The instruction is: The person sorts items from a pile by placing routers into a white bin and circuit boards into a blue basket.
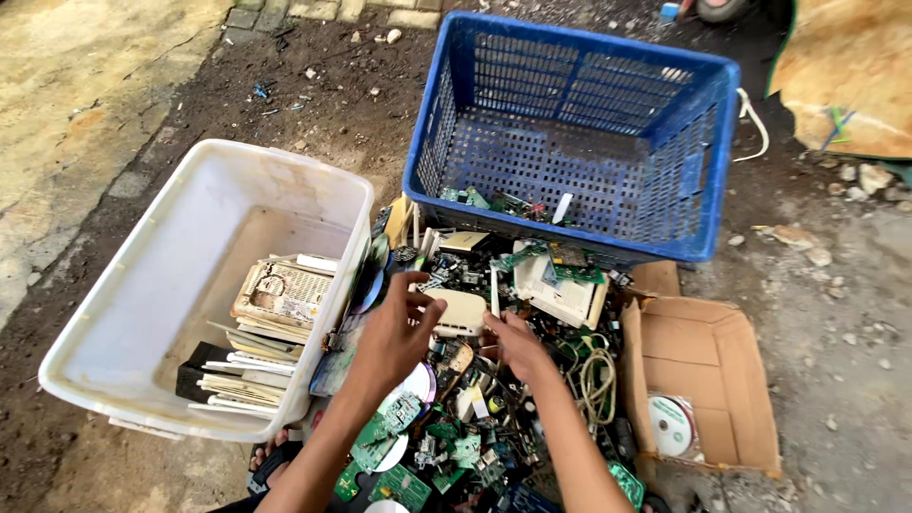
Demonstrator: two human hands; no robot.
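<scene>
white tub (142, 275) left | blue crate (708, 142) ahead | cardboard box (703, 356) right

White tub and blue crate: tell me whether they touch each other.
Apart. The head view shows the white tub at left and the blue crate at upper right, with bare dirt ground and scrap electronics plainly lying between their near walls.

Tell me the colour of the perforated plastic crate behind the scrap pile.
Blue: the perforated plastic crate has grid-patterned walls and floor, shown best in the head view.
</scene>
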